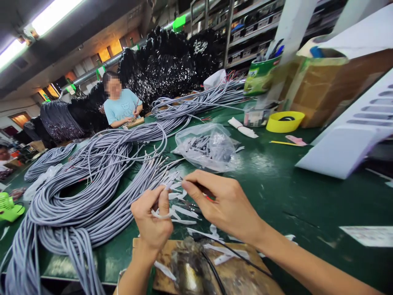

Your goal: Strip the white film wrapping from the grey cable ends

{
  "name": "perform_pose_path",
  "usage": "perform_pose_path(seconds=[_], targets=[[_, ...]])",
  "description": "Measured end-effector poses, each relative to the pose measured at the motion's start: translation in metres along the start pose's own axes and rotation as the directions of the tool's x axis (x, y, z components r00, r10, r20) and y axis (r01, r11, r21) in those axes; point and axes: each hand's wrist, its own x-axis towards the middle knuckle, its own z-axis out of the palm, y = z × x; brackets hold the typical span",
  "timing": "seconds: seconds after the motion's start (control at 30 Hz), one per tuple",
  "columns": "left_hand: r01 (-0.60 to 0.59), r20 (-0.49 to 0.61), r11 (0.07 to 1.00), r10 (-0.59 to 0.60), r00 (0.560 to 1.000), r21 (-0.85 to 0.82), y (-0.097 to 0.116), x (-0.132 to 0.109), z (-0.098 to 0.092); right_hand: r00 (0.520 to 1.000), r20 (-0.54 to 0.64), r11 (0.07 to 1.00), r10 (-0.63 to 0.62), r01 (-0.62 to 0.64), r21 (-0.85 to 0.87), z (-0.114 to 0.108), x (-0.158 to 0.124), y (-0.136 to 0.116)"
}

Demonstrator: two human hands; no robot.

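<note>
My left hand [155, 217] is closed, thumb against the fingers, pinching a small whitish strip [168, 184]. A white loop [160, 215] runs round its fingers. Opposite it, my right hand [222, 200] is also pinched shut, its fingertips close to the strip; what they hold is too small to make out. White paper-like scraps [186, 212] lie on the table under both hands. Below them stands a wooden board [164, 250] carrying a worn metal fixture [190, 276], with a black cable [230, 250] across it.
Coiled grey cables [101, 164] cover the table's left side. A clear bag of small dark parts [205, 147] lies ahead. A yellow tape roll [285, 121], cardboard box [322, 90] and white slotted panel [346, 143] stand right. Beyond the cables sits a person [123, 104].
</note>
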Motion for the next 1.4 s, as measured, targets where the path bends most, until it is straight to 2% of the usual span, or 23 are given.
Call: perform_pose_path(seconds=[0.1,0.17,0.23,0.37,0.47,0.63,0.77,0.87,0.9,0.97,1.03,1.07,1.1,1.13,1.17,1.2,1.27,1.3,1.33,1.4], targets=[[0.110,0.023,0.989,-0.109,0.994,-0.097,0.004,0.001,0.001,0.996,0.007,0.996,-0.087,0.086,0.036,0.006,-0.003,-0.004],[0.138,0.015,0.984,-0.137,0.990,-0.113,0.005,0.000,0.002,0.994,0.014,0.992,-0.108,0.107,0.070,0.010,-0.005,-0.006],[0.125,0.006,0.988,-0.125,0.992,-0.091,0.005,-0.001,0.002,0.993,0.017,0.990,-0.113,0.111,0.086,0.013,-0.007,-0.008],[0.029,0.007,0.999,-0.029,1.000,-0.024,0.001,-0.003,0.003,0.996,0.041,0.993,-0.077,0.072,0.098,0.014,-0.009,-0.009],[-0.040,-0.002,0.999,0.040,0.999,0.013,0.000,-0.003,0.003,0.997,0.080,0.991,-0.011,0.000,0.131,0.013,-0.009,-0.009],[-0.097,0.013,0.993,0.097,0.995,0.065,0.000,-0.001,0.004,0.977,0.136,0.957,0.166,-0.193,0.216,0.016,-0.013,-0.010],[-0.264,-0.016,0.943,0.272,0.962,0.203,-0.002,-0.001,0.007,0.931,0.190,0.888,0.311,-0.356,0.290,0.022,-0.015,-0.012],[-0.350,0.032,0.888,0.357,0.934,0.298,-0.003,-0.005,0.011,0.881,0.226,0.785,0.416,-0.474,0.399,0.019,-0.010,-0.010],[-0.363,0.076,0.876,0.359,0.930,0.319,-0.004,-0.007,0.012,0.871,0.206,0.750,0.446,-0.489,0.446,0.015,-0.007,-0.007],[-0.388,0.184,0.857,0.344,0.921,0.340,-0.004,-0.011,0.015,0.858,0.078,0.699,0.508,-0.463,0.545,0.000,0.001,0.001],[-0.360,0.252,0.887,0.292,0.923,0.291,-0.003,-0.012,0.017,0.774,-0.234,0.687,0.588,-0.326,0.650,-0.016,0.008,0.010],[-0.299,0.262,0.923,0.234,0.936,0.244,-0.002,-0.011,0.017,0.728,-0.363,0.728,0.582,-0.267,0.631,-0.022,0.009,0.014],[-0.206,0.253,0.960,0.155,0.955,0.189,-0.002,-0.009,0.016,0.728,-0.420,0.791,0.542,-0.274,0.546,-0.025,0.010,0.016],[-0.095,0.242,0.987,0.061,0.968,0.133,-0.001,-0.006,0.015,0.809,-0.392,0.874,0.439,-0.283,0.395,-0.026,0.009,0.018],[0.003,0.235,0.997,-0.022,0.972,0.080,0.000,-0.003,0.013,0.916,-0.227,0.925,0.332,-0.268,0.270,-0.024,0.008,0.017],[0.069,0.236,0.997,-0.076,0.969,0.038,0.000,0.000,0.010,0.969,-0.079,0.961,0.233,-0.216,0.175,-0.021,0.005,0.016],[0.084,0.255,0.996,-0.075,0.964,-0.025,-0.001,0.005,0.005,0.987,0.118,0.988,0.110,-0.122,0.096,-0.014,0.002,0.012],[0.056,0.270,0.997,-0.042,0.962,-0.046,-0.002,0.007,0.003,0.985,0.144,0.989,0.099,-0.114,0.099,-0.011,0.002,0.011],[0.024,0.289,0.998,-0.007,0.957,-0.057,-0.003,0.008,0.000,0.981,0.150,0.982,0.125,-0.144,0.123,-0.010,0.003,0.010],[-0.026,0.338,0.996,0.052,0.940,-0.080,-0.006,0.009,-0.004,0.950,0.178,0.927,0.257,-0.295,0.231,-0.010,0.006,0.011]])
